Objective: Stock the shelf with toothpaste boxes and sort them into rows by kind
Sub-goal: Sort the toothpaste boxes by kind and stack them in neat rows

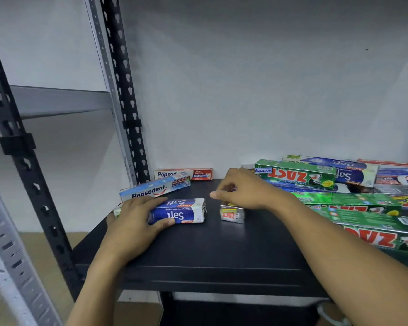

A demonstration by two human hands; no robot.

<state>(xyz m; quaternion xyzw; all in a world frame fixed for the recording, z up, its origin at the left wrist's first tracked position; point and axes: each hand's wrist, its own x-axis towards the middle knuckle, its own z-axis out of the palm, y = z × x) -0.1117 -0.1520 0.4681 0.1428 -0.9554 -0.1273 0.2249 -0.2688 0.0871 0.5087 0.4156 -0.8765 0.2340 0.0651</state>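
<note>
Black slotted upright runs down left of frame. Two Pepsodent boxes lie left of centre, at back of black shelf. Left hand lower left of centre, fingers clamped around blue Safi box lying flat on shelf. Right hand at centre, fingers curled together above small silver box; grip on it cannot be told. Green Zact boxes heaped with other boxes at right.

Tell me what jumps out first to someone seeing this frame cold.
Two bare hands over a black shelf: the left hand grips a blue Safi box at centre-left, and the right hand pinches over a small silver box beside it. Next comes the loose heap of green Zact boxes to the right, then two Pepsodent boxes back left.
</note>
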